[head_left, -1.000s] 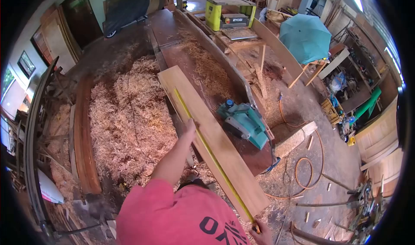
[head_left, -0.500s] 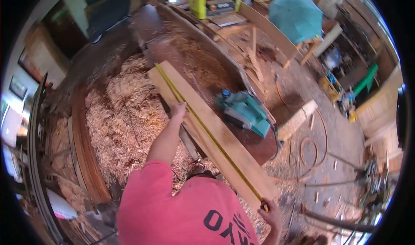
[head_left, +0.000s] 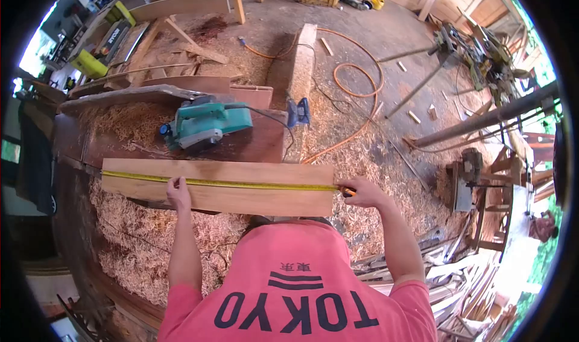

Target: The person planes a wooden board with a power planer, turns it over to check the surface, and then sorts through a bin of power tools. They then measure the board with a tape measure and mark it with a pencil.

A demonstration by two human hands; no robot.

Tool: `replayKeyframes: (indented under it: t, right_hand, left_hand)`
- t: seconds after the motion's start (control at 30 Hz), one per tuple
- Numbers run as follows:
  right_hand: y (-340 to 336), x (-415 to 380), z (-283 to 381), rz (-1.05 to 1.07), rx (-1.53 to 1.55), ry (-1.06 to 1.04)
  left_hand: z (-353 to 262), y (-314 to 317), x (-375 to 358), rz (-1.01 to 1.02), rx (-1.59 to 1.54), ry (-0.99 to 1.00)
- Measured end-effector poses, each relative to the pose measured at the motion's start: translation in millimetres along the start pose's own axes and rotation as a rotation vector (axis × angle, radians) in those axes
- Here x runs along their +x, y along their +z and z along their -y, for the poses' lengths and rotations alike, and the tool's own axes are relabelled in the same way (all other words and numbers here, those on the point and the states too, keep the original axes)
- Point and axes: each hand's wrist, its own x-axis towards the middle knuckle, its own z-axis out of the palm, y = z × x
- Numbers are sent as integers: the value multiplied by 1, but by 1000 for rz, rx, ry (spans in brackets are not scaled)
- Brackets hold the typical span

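Note:
A pale wooden board (head_left: 259,202) lies crosswise in front of me, with the yellow blade of a tape measure (head_left: 253,186) stretched along it. My right hand (head_left: 365,195) is closed around the tape measure's orange and black case at the board's right end. Toward the left part of the board, my left hand (head_left: 177,192) is closed, its fingertips pinched at the tape's lower edge. Just beyond the board, a teal electric planer (head_left: 211,123) rests on a brown worktop (head_left: 259,149), its dark cord trailing to the right.
Wood shavings (head_left: 151,233) cover the floor around me. An orange hose (head_left: 380,79) coils at the back right, near a thick timber beam (head_left: 303,58). A metal pole (head_left: 482,119) juts in from the right, above piled wood strips (head_left: 464,294). A yellow-green machine (head_left: 90,64) stands far left.
My view has turned to the right, so the board now appears level instead of slanted. Both hands stay at the board, the left still at the tape and the right still on its case.

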Motion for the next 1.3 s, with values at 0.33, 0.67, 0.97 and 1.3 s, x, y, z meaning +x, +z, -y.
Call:
replayKeyframes:
  t: [0.33,0.67,0.97,1.3]
  right_hand:
    - [5,-5,-5,27,16,-11]
    - [14,-11,2,-142,40,-113]
    - [16,-19,10,-89,-16,-34]
    - [45,-6,-11,-96,-44,-199]
  left_hand:
    - [-153,90,-153,430,33,609]
    - [-234,160,-213,837,406,633]
    - [-244,159,-207,950,433,531]
    - [-248,160,-205,803,392,620]
